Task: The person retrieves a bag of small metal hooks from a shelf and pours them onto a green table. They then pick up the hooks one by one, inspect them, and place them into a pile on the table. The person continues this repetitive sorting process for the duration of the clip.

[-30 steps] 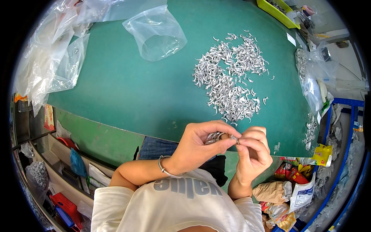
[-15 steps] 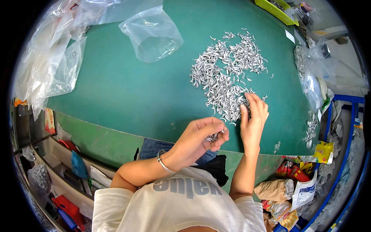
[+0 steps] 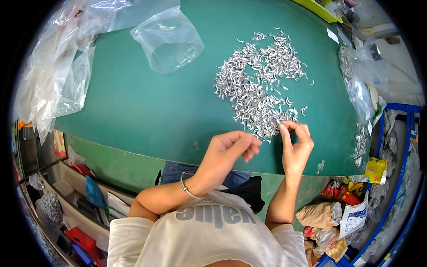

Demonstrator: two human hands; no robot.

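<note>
A heap of small, silvery, curved metal pieces (image 3: 255,100) is spread over the green tabletop (image 3: 133,111). At the heap's near right edge my right hand (image 3: 297,142) pinches one small metal piece (image 3: 279,122) between thumb and fingertips. My left hand (image 3: 233,149) hovers by the table's near edge, just left of the heap's near end. Its fingers are curled in, closed around metal pieces that its back now hides from sight. The left wrist wears a silver bangle (image 3: 186,187).
A clear plastic bag (image 3: 169,42) lies left of the heap, with more plastic bags (image 3: 58,71) along the left edge. A yellow-green tray (image 3: 322,11) stands at the far right. More metal pieces (image 3: 359,149) lie at the right edge, near a blue rack (image 3: 402,155).
My right hand has drawn back slightly and its fingers have closed on a metal piece. My left hand has turned over, hiding the pieces seen in it before. The view has shifted slightly.
</note>
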